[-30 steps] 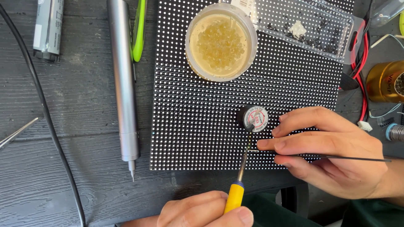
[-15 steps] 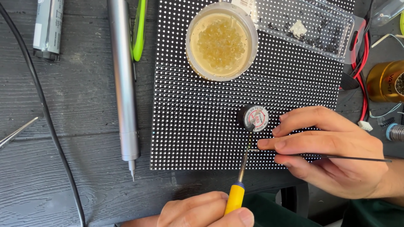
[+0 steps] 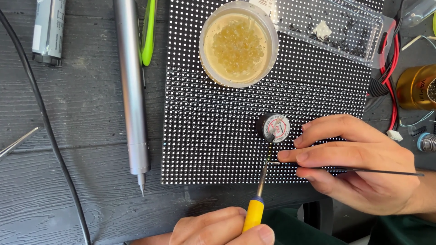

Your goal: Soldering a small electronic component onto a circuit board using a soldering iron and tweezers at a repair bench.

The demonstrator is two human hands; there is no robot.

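A black panel (image 3: 213,131) dotted with rows of small white points lies on a dark wooden table (image 3: 77,113). My left hand (image 3: 222,229), at the bottom edge, grips a yellow-handled soldering iron (image 3: 254,211) whose tip reaches up onto the panel's lower part. My right hand (image 3: 359,161) rests on the panel's right side and pinches thin black tweezers (image 3: 363,171), their points meeting the iron's tip. A small round spool with a red and white label (image 3: 274,128) stands on the panel just above that spot.
A round tub of yellowish paste (image 3: 238,43) and a clear plastic box of tiny black parts (image 3: 336,29) sit on the panel's top. A long silver pen-shaped tool (image 3: 131,90), a green tool (image 3: 149,31), a black cable (image 3: 54,149) lie left. A brass container (image 3: 415,86) stands right.
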